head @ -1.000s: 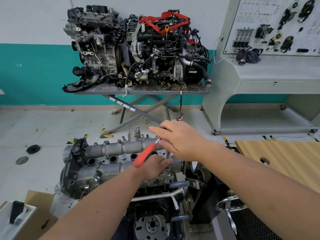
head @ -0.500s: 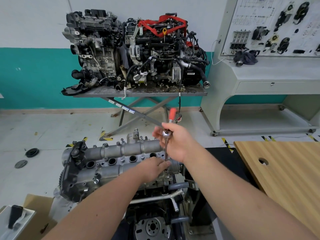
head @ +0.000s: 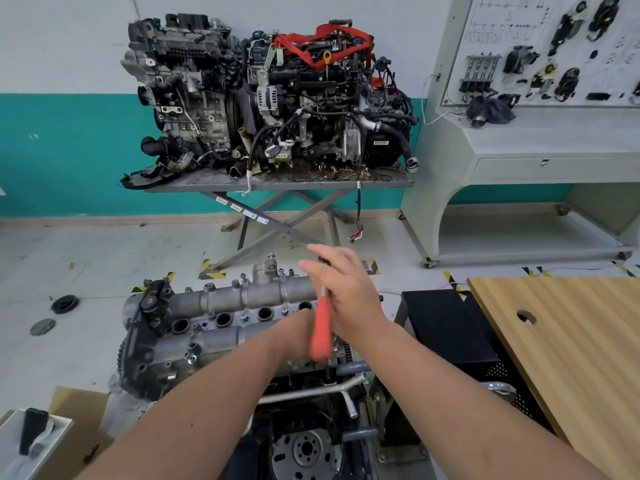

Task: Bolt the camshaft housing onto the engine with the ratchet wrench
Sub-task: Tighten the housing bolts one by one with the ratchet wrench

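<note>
Ratchet wrench (head: 322, 327) stands nearly upright over the right end of the camshaft housing (head: 221, 327), its red handle pointing down toward us and its metal shank rising into our right hand (head: 346, 296). That hand grips the wrench near its head, palm over the top and fingers reaching left, blurred; we cannot tell how tightly they close. Our left hand (head: 298, 337) lies low against the housing just behind the red handle, which hides most of it, so we cannot tell whether its fingers are curled or flat. The housing sits on top of the engine (head: 304, 410) in front of us, its long axis running left to right and slightly away, with a row of round holes along its middle. Open floor lies to the left and beyond the housing. A black stand (head: 446, 327) and a wooden tabletop (head: 571, 341) crowd the right side close to our right forearm. Farther back, two other engines rest on a grey lift table (head: 277, 183) against the wall.
</note>
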Demonstrator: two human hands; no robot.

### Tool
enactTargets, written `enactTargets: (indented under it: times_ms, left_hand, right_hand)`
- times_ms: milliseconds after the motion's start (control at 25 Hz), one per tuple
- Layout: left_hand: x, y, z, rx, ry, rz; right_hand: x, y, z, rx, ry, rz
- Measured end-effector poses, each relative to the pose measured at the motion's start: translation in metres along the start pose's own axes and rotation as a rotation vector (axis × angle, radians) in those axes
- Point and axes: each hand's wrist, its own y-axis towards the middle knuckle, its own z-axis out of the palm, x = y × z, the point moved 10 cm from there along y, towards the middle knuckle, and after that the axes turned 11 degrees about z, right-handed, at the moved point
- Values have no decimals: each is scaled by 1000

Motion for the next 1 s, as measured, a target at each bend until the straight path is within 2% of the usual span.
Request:
enactTargets:
  times_ms: [80,160,240,320,440,520,600,640,720,760,840,920,1000]
  left_hand:
    - [-6,-2,-6,-90,0,21]
    - [-6,-2,-6,-48,127,34]
    - [-3,-3,-1,74,181,-6]
    - [-1,-2,-1,92,135,-25]
    - [-1,-1,1,89,114,-37]
    - [1,-1,3,93,107,-45]
    - [2,0,3,96,93,-29]
    - [2,0,3,95,92,-19]
    - [0,0,3,93,103,-7]
    - [0,0,3,92,113,-5]
    - [-1,-1,3,89,122,-7]
    - [-1,0,4,83,117,-7]
    - [0,2,3,81,123,-1]
  right_hand:
    - [21,4,10,82,-259,-212]
    - [21,12,21,257,-431,-255]
    - [13,17,26,428,-520,-241]
    - [6,18,27,566,-543,-248]
    - [3,25,28,624,-581,-214]
    - [-4,36,30,618,-519,-40]
    - [-23,43,30,660,-354,293]
    - [-36,42,29,667,-179,514]
    - [-55,22,33,630,366,1010]
    - [-56,9,40,580,680,1194]
    - [-53,-4,46,418,1142,1347]
    - [-59,-9,50,250,1362,1345]
    - [-68,-10,45,76,1448,1282]
